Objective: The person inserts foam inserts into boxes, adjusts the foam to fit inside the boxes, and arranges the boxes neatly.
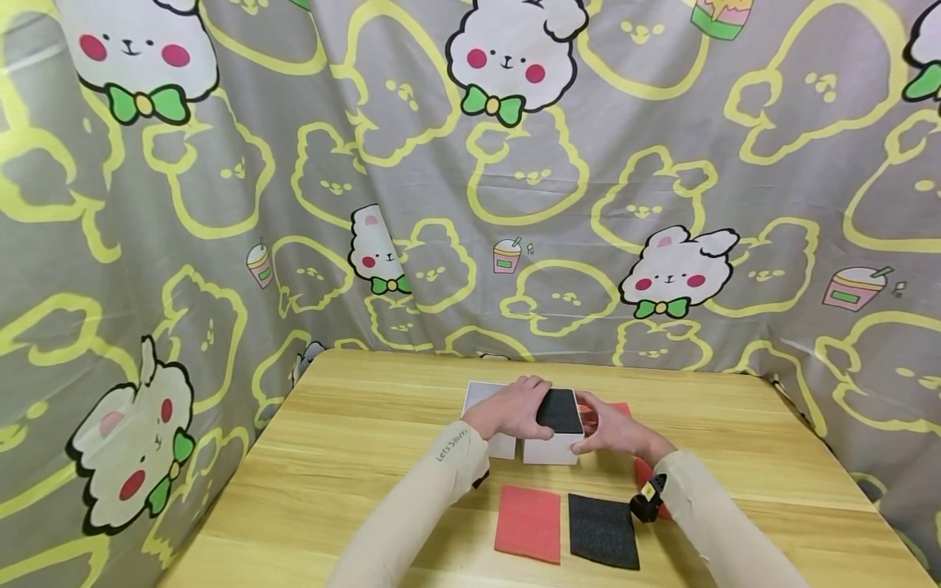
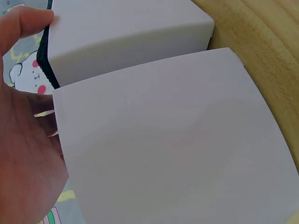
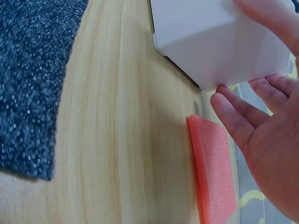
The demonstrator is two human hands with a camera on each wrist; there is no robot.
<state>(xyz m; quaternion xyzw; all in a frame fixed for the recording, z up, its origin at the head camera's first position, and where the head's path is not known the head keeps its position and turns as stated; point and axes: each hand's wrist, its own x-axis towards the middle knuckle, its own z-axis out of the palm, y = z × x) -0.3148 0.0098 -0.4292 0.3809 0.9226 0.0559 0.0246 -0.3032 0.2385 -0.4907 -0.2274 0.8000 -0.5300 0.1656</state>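
Left hand (image 1: 516,408), right hand (image 1: 617,428), both gripping the black-topped white box (image 1: 547,450) between them

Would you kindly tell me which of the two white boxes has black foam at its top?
The right box, with the left hand and right hand on it, has black foam; the left box shows a pale grey top.

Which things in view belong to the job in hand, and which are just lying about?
In the job, it seems:
right white box, being handled
black foam on its top

Lying about for now, perhaps needed later:
left white box beside it
front red square
front black square
partly hidden red foam at the right
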